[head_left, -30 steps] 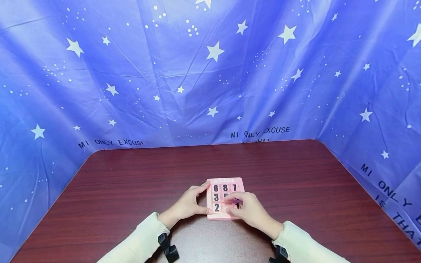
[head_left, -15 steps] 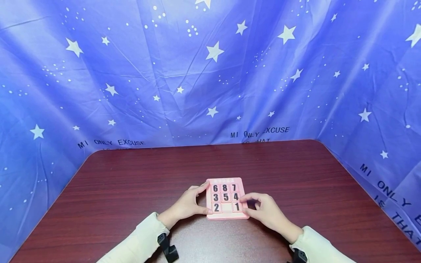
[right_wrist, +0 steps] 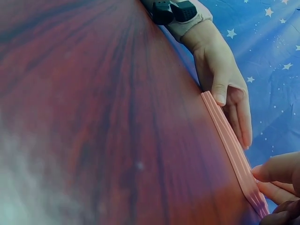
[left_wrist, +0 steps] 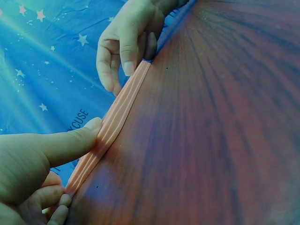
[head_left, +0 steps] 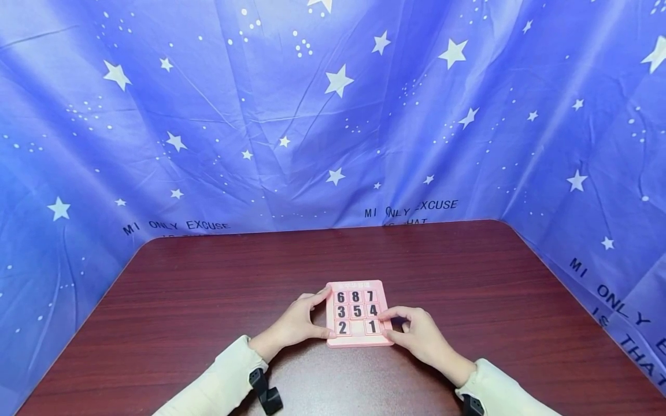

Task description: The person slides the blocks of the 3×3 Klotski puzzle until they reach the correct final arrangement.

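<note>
A pink sliding number puzzle (head_left: 359,341) lies flat on the table, its rows reading 6 8 7, then 3 5 4, then 2, a gap and 1. My left hand (head_left: 293,319) grips its left side, thumb at the near corner and fingers at the far one. On the opposite side, my right hand (head_left: 424,336) holds the right edge; the index fingertip is beside the 4 tile (head_left: 373,311) and the thumb beside the 1 tile (head_left: 372,327). Both wrist views show the puzzle's layered side edge (left_wrist: 112,126) between the two hands.
The dark red wooden table (head_left: 218,277) has rounded far corners. Blue star-printed cloth (head_left: 291,115) hangs behind and along both sides of it. Each wrist wears a black camera mount (head_left: 266,393) over a pale sleeve (head_left: 224,370).
My right hand has drawn back from over the tiles to the puzzle's right edge, uncovering the 5, 4 and 1. The 1 tile has shifted slightly left. My left hand stays put.
</note>
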`<state>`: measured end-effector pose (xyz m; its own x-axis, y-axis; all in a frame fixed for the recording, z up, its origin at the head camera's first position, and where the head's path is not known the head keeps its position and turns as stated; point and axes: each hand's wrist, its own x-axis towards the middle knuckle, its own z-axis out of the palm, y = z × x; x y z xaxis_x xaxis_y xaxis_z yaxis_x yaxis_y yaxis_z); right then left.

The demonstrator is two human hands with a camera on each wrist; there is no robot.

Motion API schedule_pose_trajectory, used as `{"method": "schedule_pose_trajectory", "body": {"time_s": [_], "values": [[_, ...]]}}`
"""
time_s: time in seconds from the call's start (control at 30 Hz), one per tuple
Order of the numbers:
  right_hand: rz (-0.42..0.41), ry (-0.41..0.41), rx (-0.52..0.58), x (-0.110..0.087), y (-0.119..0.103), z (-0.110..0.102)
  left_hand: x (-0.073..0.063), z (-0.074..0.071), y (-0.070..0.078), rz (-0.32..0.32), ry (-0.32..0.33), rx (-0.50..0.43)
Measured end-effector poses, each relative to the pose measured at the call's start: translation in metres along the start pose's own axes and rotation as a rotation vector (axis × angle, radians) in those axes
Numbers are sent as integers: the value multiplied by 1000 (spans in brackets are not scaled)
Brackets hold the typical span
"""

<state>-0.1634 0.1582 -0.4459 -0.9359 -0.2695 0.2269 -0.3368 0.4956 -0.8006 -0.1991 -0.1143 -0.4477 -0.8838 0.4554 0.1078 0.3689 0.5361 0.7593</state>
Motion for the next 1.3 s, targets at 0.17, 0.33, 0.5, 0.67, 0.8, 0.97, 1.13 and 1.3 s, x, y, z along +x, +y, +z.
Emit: {"method": "schedule_pose_trajectory", "body": {"time_s": [0.17, 0.33, 0.5, 0.67, 0.8, 0.97, 1.13, 1.3], "values": [[6, -4, 11, 1, -2, 5, 0, 0, 0, -6, -1, 10], [-9, -11, 14, 2, -6, 9, 0, 0, -2, 5, -3, -2], [-50, -8, 11, 4, -8, 13, -1, 0, -2, 64, 9, 29], [-66, -20, -15, 6, -11, 16, 1, 0, -2, 29, 0, 10], [-50, -29, -26, 7, -15, 16, 1, -1, -1, -2, -5, -15], [-36, -43, -14, 8, -14, 15, 1, -1, -1, -2, -1, -16], [-18, -70, 75, 10, -9, 11, 1, 0, -2, 2, 0, -4], [-34, -19, 39, 16, -1, 6, 0, 0, -2, 3, -1, 1]]}}
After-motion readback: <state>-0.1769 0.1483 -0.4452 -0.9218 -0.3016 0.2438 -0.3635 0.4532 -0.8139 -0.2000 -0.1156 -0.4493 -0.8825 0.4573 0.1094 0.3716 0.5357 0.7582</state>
